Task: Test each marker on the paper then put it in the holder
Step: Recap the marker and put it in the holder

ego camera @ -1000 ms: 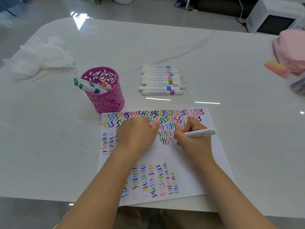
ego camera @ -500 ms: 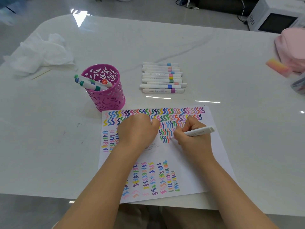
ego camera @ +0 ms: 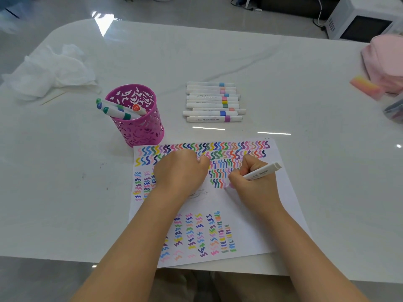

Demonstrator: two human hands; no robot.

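A white paper (ego camera: 272,214) covered in coloured squiggles lies at the table's near edge. My right hand (ego camera: 255,188) grips a white marker (ego camera: 261,172) and holds its tip on the paper beside a pale pink mark. Beside it my left hand (ego camera: 178,173) rests on the paper as a curled fist. A small pale pink piece, apparently the marker's cap, shows at its fingertips. The purple perforated holder (ego camera: 139,131) stands just beyond the paper's left corner with several markers (ego camera: 115,110) leaning out of it. Several capped markers (ego camera: 213,101) lie in a row behind the paper.
Crumpled white tissue (ego camera: 52,70) and a thin wooden stick (ego camera: 54,98) lie at the far left. A pink pouch (ego camera: 386,59) and a pink-orange eraser (ego camera: 366,87) sit at the right edge, beside a dark container (ego camera: 394,110). A white microwave (ego camera: 359,20) stands on the floor beyond.
My right hand has drawn the marker tip a little downward on the paper, adding to a pale pink squiggle. My left hand has stayed in place.
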